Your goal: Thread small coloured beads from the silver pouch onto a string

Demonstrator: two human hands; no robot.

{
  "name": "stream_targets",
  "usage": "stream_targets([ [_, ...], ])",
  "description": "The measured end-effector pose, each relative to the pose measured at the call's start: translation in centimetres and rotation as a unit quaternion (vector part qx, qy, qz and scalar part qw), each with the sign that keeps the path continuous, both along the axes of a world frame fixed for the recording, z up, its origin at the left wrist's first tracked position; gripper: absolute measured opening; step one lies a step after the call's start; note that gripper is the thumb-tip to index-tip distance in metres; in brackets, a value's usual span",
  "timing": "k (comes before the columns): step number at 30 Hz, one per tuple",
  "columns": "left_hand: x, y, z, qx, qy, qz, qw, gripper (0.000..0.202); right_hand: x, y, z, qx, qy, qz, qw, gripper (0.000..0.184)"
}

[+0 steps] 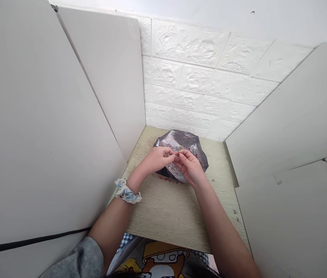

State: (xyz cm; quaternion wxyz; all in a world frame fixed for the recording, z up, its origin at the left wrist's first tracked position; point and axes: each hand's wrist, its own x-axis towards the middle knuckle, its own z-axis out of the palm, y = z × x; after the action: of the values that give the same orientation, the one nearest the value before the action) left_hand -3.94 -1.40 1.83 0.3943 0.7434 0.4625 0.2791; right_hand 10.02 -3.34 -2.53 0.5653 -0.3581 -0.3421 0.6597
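My left hand (161,158) and my right hand (189,165) meet fingertip to fingertip over a dark-rimmed, silvery bag (183,138). Many small beads (194,151), mostly clear and pink with a few red and yellow, lie spread on the bag's shiny inner surface. Both hands are closed in a pinch. Whatever sits between the fingertips is too small to name. A light blue scrunchie (127,193) with lace edging circles my left wrist.
The pale wooden tabletop (166,212) is narrow, with white panels (99,69) on the left and grey-white boards (293,127) on the right. A white brick-pattern wall (198,81) closes the back. Loose beads (166,178) lie along the bag's front edge. Small metal screws (235,216) show near the right edge.
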Motion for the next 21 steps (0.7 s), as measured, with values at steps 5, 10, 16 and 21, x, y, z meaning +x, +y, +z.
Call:
stream_targets([
  [5,-0.02,-0.05,0.10,0.002,0.006,0.001,1.000,0.026,0.01,0.03,-0.03,0.005,-0.009,0.005,1.000,0.018],
  [10,-0.02,-0.14,0.28,0.017,0.011,0.003,1.000,0.025,-0.09,-0.04,0.11,0.008,-0.028,0.003,1.000,0.019],
  [16,-0.07,-0.12,0.17,0.019,0.013,0.004,1.000,0.022,-0.22,-0.09,0.18,0.007,-0.039,0.001,0.999,0.021],
  [21,-0.15,-0.06,-0.02,0.023,0.022,0.004,0.999,0.022,-0.42,-0.16,0.41,0.008,-0.046,-0.004,0.999,0.021],
])
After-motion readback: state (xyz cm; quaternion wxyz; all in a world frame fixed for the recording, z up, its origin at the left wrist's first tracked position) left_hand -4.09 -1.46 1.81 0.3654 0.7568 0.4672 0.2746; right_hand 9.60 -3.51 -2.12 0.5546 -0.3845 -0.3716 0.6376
